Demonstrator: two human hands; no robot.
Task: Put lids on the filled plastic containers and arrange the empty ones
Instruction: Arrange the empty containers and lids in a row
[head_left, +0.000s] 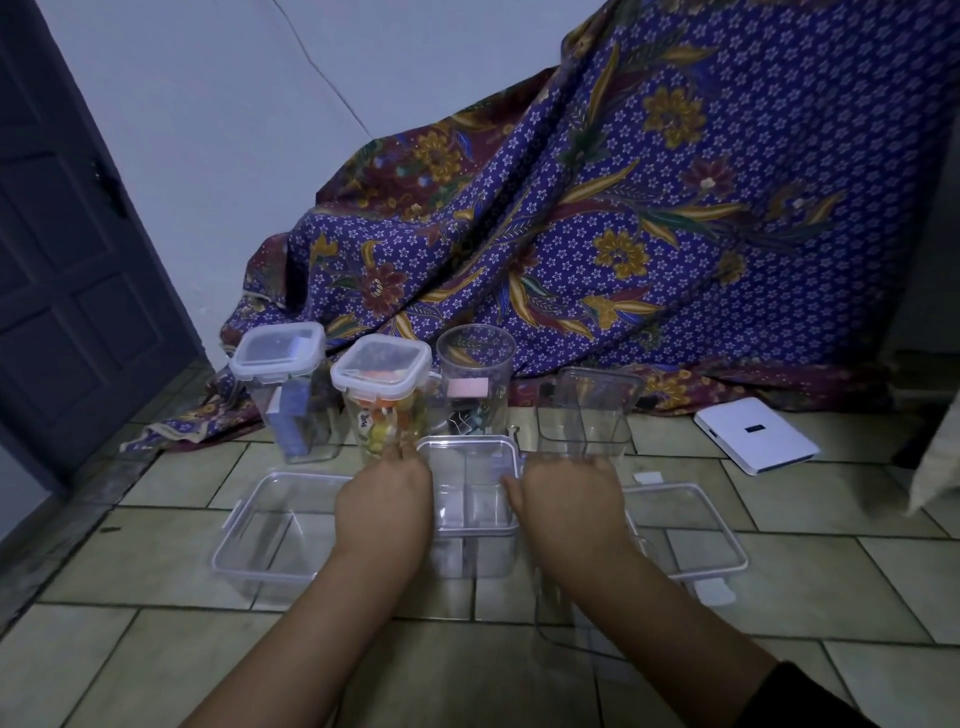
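Two hands work low over the tiled floor (519, 670), and between them stands the middle clear container (475, 499), which both grasp: the left hand (384, 499) is curled against its left wall, the right hand (566, 493) wraps its right wall with the thumb over the near corner. It seems to have a clear lid lying on its rim, though clear on clear is hard to read. If so, the step is likely seating that lid; to do it well, keep the box flat on the tile, square the lid to all four corners, then press evenly from both sides so no edge rides up. Just left lies an open empty tub (270, 535), just right another open tub (685, 530). Farther back stand two filled jars with lids on, the blue-filled jar (291, 384) and the candy jar (387, 400), then a round cup (475, 379) without a lid and an empty box (587, 415), before the patterned cloth (623, 208).
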